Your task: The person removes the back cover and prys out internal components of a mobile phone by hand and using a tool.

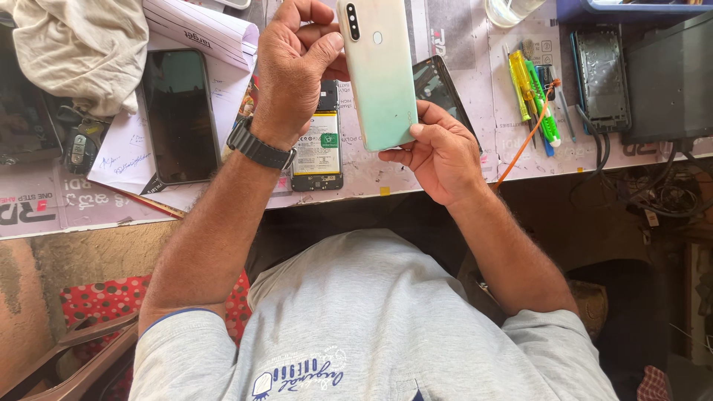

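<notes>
2 hands' grip closed on pale green phone back (379,74), left hand (293,70) top edge, right hand (438,152) bottom edge

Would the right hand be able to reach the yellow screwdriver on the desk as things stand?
Probably yes: the yellow screwdriver lies uncovered close beside the right hand, but that hand is holding the phone back cover.

The workbench (416,182) holds a black phone (178,115), papers (130,152), screwdrivers (531,93), a cloth (78,48).

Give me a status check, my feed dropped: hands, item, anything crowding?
Left hand grips pale green phone back cover at top. Right hand pinches its lower edge. Cover held above opened phone on the desk; nothing blocking.
</notes>
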